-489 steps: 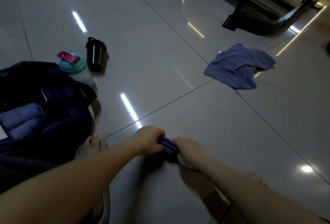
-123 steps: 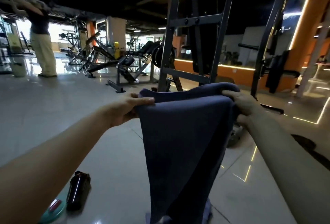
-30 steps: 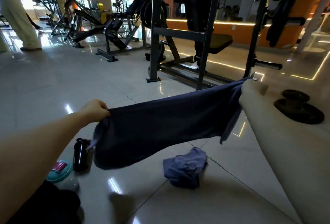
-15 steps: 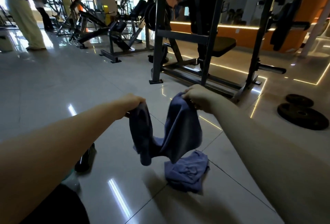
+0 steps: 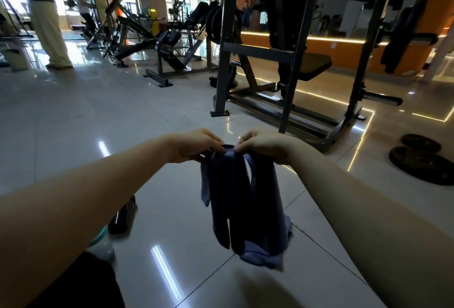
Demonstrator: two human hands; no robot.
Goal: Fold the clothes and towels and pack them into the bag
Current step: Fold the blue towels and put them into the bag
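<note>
- Below and to the left of the left hand, a black bottle [image 5: 122,216] stands on the floor tiles with a teal lid [image 5: 100,236] beside it. A dark shape at the bottom edge may be the bag, but I cannot tell.
- The left hand [image 5: 196,144] is held out in front, its fingers curled and pinching one top edge of the towel [image 5: 243,197].
- The towel hangs straight down from both hands in doubled layers, clear of the floor. Under its lower hem a second, paler cloth [image 5: 264,257] lies crumpled on the tiles.
- It looks light, limp and unslippery. It will sag wherever it is unsupported, so it is best held by the top corners, then caught at the hanging fold to halve it again.
- The right hand [image 5: 266,146] is almost touching the left and pinches the matching top edge in the same way.
- Well to the right of the right hand, weight plates [image 5: 422,160] lie flat beside a rack's foot.
- A second ago the towel was stretched wide between hands that were far apart. Half a second ago the hands were nearer each other and the cloth sagged between them. Now the hands have met, and the towel is folded in half.
- The cloth on the floor has not moved.
</note>
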